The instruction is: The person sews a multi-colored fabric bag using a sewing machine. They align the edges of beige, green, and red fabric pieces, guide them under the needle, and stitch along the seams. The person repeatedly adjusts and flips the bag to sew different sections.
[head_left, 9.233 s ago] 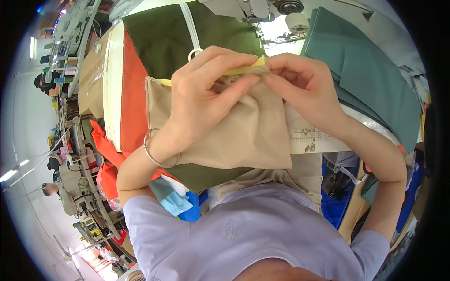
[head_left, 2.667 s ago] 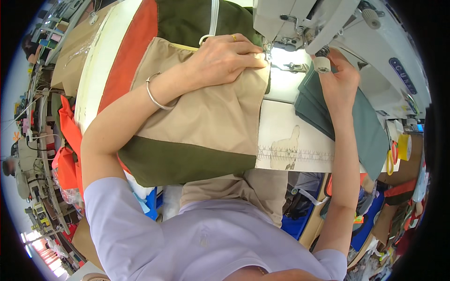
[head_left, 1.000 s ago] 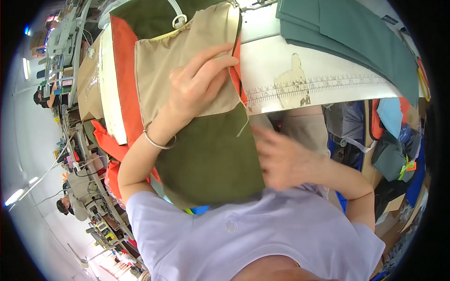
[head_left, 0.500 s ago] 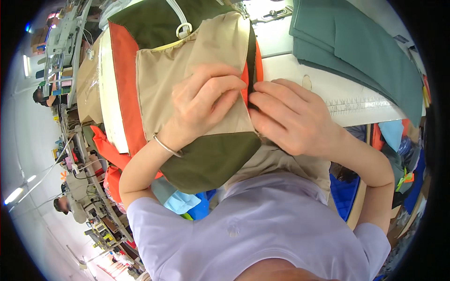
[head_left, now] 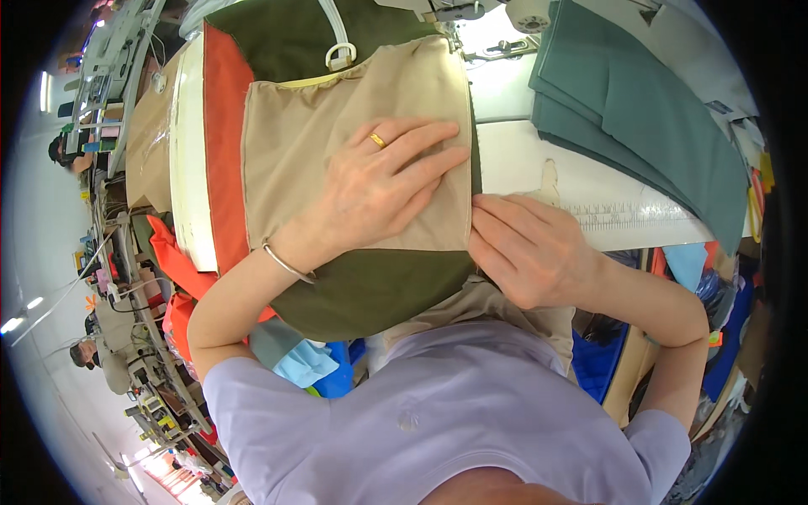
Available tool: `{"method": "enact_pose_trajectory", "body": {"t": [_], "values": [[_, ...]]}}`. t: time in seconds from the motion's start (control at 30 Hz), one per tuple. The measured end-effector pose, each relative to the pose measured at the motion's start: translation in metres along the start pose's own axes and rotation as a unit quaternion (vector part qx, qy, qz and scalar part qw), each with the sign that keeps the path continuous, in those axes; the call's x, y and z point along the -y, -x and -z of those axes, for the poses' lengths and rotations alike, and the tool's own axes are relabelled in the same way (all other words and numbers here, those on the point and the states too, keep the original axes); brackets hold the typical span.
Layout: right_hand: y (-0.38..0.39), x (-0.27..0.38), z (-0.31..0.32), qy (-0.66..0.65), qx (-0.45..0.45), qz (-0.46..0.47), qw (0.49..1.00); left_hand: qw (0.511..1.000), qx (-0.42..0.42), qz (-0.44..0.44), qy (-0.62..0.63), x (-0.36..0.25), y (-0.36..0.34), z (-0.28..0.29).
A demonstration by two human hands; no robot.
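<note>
A beige fabric panel (head_left: 295, 143) with a yellow-lined top edge lies over olive-green fabric (head_left: 374, 295) beside a red-orange piece (head_left: 225, 143). My left hand (head_left: 387, 177) lies on the beige panel with fingers stretched toward its right edge, a ring and bracelet on it. My right hand (head_left: 522, 248) pinches that right edge lower down, its fingertips partly hiding it. A white cord with a ring (head_left: 341, 55) rests on the green fabric above. The sewing machine's presser area (head_left: 461, 52) is at the panel's top right corner.
A stack of teal fabric (head_left: 631, 126) covers the right of the white worktable (head_left: 509, 164), which has a printed ruler. A cardboard piece (head_left: 151, 135) stands at the left. Co-workers (head_left: 84, 353) and other machines are farther left. Cloth and bins (head_left: 598, 370) sit below the table.
The orange showing at the panel's right edge half a second ago is now covered, and that edge lies straight. My left fingers have spread flatter; my right hand has moved lower along the edge.
</note>
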State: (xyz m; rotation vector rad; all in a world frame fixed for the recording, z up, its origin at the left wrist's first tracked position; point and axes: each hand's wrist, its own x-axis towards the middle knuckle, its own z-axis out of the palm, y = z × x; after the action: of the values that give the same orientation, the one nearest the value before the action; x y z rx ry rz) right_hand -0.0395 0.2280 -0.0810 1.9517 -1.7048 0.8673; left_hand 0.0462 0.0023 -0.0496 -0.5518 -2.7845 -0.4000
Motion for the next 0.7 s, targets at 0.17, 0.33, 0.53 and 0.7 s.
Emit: {"method": "enact_pose_trajectory", "body": {"t": [0.17,0.33,0.53,0.7], "values": [[-0.002,-0.001,0.002,-0.031,0.015,-0.001,0.999,1.000,0.012,-0.008,-0.020,-0.001,-0.001,0.002],[-0.004,-0.005,0.009,-0.038,0.045,0.012,0.998,0.999,0.019,-0.016,-0.033,-0.001,-0.005,0.003],[-0.009,-0.017,0.009,-0.042,0.052,0.017,0.998,0.999,0.006,-0.030,-0.035,0.009,-0.012,0.001],[-0.015,-0.034,0.006,-0.060,0.050,0.015,0.997,0.999,-0.012,-0.040,-0.029,0.023,-0.022,-0.002]]}}
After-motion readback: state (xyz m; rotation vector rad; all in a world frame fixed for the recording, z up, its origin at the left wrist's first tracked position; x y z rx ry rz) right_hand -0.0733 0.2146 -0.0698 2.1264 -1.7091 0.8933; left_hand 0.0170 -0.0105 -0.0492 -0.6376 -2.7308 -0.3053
